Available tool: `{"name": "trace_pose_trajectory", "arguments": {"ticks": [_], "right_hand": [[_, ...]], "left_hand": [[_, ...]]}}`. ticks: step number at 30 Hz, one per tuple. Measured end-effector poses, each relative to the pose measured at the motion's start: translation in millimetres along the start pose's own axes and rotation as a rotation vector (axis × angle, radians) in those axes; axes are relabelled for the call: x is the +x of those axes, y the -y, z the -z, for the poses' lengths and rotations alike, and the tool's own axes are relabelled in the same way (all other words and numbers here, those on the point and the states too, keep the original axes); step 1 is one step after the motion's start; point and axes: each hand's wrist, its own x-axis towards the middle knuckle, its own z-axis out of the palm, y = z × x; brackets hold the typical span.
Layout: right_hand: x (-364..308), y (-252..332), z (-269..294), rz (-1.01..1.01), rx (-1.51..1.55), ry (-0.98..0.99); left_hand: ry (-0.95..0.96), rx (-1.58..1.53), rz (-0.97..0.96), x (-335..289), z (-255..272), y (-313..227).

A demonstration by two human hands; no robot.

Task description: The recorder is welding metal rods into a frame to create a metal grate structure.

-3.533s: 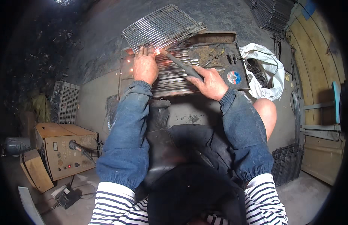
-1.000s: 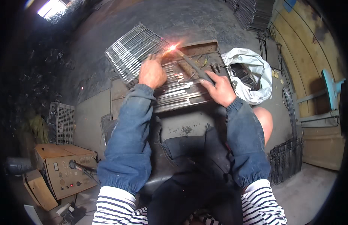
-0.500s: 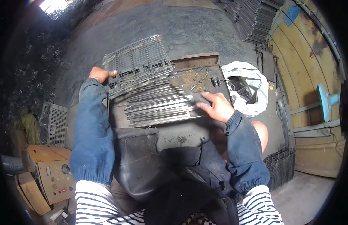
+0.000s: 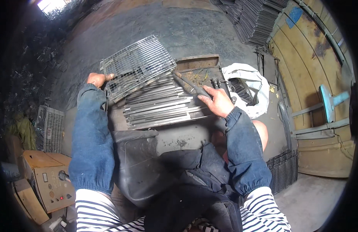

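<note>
A silvery wire-mesh panel (image 4: 148, 54) is held tilted above a bed of metal strips (image 4: 159, 104). My left hand (image 4: 97, 79) is closed on the panel's left edge, with the thumb on top of the wires. In my right hand (image 4: 217, 101) is a dark rod-like tool (image 4: 190, 84), gripped at its near end. Its far end reaches the panel's right corner; I cannot tell whether they touch. The strips lie side by side in a low metal tray (image 4: 117, 120), partly under the panel.
A white sack (image 4: 262, 83) with dark metal pieces stands right of the tray. Small tools (image 4: 217, 83) and brownish debris lie beside the strips. A control box (image 4: 51, 181) with a red light is at lower left. Stacked dark grids (image 4: 260, 19) rise at far right.
The rod-like tool, blurred before, is now sharp, with its far end up at the panel's right corner. The panel is tilted slightly differently; my left hand keeps its hold.
</note>
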Motion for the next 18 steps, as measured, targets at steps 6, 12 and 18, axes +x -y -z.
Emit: {"name": "trace_pose_trajectory", "arguments": {"ticks": [6, 12, 18], "right_hand": [[-6.0, 22.1, 31.6, 0.045, 0.378, -0.322], [2.6, -15.9, 28.1, -0.035, -0.025, 0.105], [18.9, -47.5, 12.5, 0.054, -0.190, -0.078]], "left_hand": [[0.020, -0.352, 0.168, -15.6, 32.4, -19.1], [0.494, -0.981, -0.113, -23.3, 35.3, 0.6], [0.266, -1.333, -0.162, -115.8, -17.3, -6.2]]}}
